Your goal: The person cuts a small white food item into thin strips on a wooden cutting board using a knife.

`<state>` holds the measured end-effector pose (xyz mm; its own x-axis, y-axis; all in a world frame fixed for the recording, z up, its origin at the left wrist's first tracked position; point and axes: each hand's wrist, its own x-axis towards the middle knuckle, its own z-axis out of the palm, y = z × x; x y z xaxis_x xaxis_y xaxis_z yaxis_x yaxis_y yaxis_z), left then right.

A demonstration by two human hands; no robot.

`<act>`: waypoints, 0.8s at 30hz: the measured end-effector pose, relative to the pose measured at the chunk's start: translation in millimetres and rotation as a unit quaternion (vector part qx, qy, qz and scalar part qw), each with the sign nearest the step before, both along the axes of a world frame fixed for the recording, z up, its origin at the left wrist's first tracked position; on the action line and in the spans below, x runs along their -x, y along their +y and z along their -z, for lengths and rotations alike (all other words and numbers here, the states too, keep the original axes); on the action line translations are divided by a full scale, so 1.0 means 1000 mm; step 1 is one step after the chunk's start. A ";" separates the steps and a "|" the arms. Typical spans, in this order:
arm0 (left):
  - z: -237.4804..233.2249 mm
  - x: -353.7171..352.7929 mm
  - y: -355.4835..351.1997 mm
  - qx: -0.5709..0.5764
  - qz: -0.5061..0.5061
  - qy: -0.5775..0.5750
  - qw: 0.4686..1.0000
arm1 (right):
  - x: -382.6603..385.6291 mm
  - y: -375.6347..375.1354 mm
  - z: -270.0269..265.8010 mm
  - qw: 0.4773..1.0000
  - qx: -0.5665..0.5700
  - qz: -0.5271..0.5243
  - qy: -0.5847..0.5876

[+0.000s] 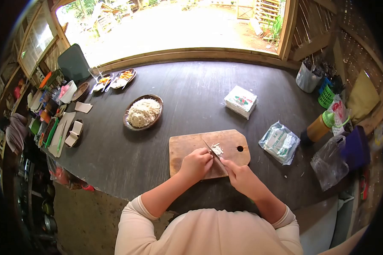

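Observation:
My right hand [239, 173] grips a knife [211, 151], its blade slanting up and left across the wooden cutting board [181, 146]. Curled against the blade's left side are the fingers of my left hand [196, 164]; what they hold is hidden. Thin white shredded pieces [217, 148] lie on the board just right of the blade. Beyond the board, to the left, a brown bowl [127, 122] is heaped with similar pale shreds [144, 112].
Two wrapped packs, a white package [241, 101] and a clear-wrapped package [279, 143], lie to the right. A green-capped bottle [315, 131] and plastic bag [330, 161] are at the right edge. Plates of food [122, 79] stand far left. Another person [16, 131] is at left.

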<state>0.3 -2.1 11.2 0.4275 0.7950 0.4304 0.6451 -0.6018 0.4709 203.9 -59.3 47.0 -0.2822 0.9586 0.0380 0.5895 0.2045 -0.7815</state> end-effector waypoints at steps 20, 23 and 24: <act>-0.001 0.002 0.002 0.016 0.008 -0.025 1.000 | -0.001 -0.003 -0.014 0.999 0.034 -0.009 0.007; 0.001 0.001 0.003 0.018 0.006 -0.020 1.000 | -0.001 -0.003 -0.012 0.998 0.055 0.001 0.019; 0.001 0.001 0.003 0.019 0.007 -0.020 1.000 | 0.000 -0.002 -0.006 0.998 0.055 0.002 0.018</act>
